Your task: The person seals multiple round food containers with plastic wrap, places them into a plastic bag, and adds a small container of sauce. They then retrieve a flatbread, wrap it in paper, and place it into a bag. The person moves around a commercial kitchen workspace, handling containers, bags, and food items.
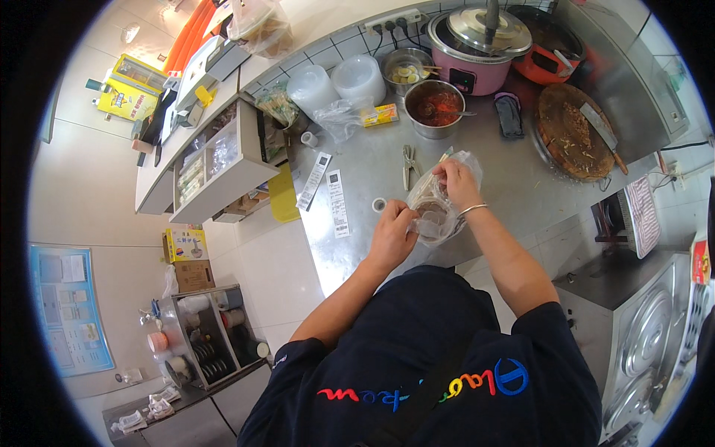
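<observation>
A clear plastic bag point(447, 228) stands at the front of the steel worktop with a round container point(429, 211) inside it. My left hand point(394, 232) pinches the near left side of the bag. On the opposite side, my right hand point(459, 184) grips the bag's upper part, a bracelet around that wrist. Pale, thin sticks, apparently wrapped chopsticks, show at the bag's far edge. Behind it lies a metal clamp-like tool point(409, 167). A small white roll point(379, 205) sits just left of my left hand.
Two printed slips point(338, 202) lie left on the worktop. Farther back stand a pot of red sauce point(434, 124), a bowl of egg halves point(406, 72), stacked plastic containers point(358, 78) and a pink cooker point(475, 70). At right, a cleaver point(597, 124) rests on a round chopping block point(567, 159).
</observation>
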### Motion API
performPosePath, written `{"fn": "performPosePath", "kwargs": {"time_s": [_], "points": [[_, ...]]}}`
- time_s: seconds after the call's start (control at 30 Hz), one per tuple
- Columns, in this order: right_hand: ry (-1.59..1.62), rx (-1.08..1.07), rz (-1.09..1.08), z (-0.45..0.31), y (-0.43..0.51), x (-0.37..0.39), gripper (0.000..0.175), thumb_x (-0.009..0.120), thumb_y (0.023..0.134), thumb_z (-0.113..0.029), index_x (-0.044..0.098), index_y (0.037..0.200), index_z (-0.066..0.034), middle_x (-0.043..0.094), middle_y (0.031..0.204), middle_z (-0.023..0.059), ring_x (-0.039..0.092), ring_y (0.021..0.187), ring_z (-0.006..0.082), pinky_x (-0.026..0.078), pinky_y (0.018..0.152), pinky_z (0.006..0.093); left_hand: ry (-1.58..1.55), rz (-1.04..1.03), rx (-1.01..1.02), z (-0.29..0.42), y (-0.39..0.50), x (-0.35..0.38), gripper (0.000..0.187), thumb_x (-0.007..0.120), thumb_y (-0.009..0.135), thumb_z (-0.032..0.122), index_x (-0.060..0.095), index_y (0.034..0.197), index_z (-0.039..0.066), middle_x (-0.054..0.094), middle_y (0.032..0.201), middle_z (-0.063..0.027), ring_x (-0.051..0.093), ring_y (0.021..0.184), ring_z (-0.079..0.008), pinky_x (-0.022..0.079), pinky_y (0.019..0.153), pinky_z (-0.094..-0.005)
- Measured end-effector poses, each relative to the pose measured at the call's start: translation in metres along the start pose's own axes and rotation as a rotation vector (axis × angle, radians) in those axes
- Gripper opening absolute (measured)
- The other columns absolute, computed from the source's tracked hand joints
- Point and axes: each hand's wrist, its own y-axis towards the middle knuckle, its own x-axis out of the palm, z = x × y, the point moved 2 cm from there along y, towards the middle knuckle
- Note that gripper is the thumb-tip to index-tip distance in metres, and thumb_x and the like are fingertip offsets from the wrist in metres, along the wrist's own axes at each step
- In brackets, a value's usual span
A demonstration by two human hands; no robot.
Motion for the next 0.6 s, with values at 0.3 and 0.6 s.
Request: {"fn": "performPosePath", "kwargs": {"time_s": [0.3, 0.6], "points": [[0.123, 0.204, -0.045, 0.011, -0.019, 0.027, 0.038, 0.043, 0.107, -0.033, 0.066, 0.106, -0.0027, 0.066, 0.085, 0.0049, 0.061, 0.073, 0.011, 0.052, 0.067, 0.0258, -0.009, 0.013, -0.006, 0.001, 0.0, -0.001, 0.028, 0.066, 0.07, -0.005, 0.063, 0.097, 0.0, 0.054, 0.099, -0.0164, 0.058, 0.092, -0.036, 0.05, 0.077, -0.0425], [-0.096, 0.033, -0.037, 0.029, -0.01, 0.014, 0.025, 0.068, 0.094, -0.018, 0.065, 0.112, -0.0011, 0.07, 0.087, 0.007, 0.066, 0.074, 0.0136, 0.054, 0.069, 0.0292, -0.003, 0.02, -0.015, 0.002, -0.003, -0.002, 0.029, 0.067, 0.069, -0.005, 0.063, 0.097, 0.001, 0.054, 0.1, -0.016, 0.058, 0.094, -0.036, 0.05, 0.078, -0.0422]]}}
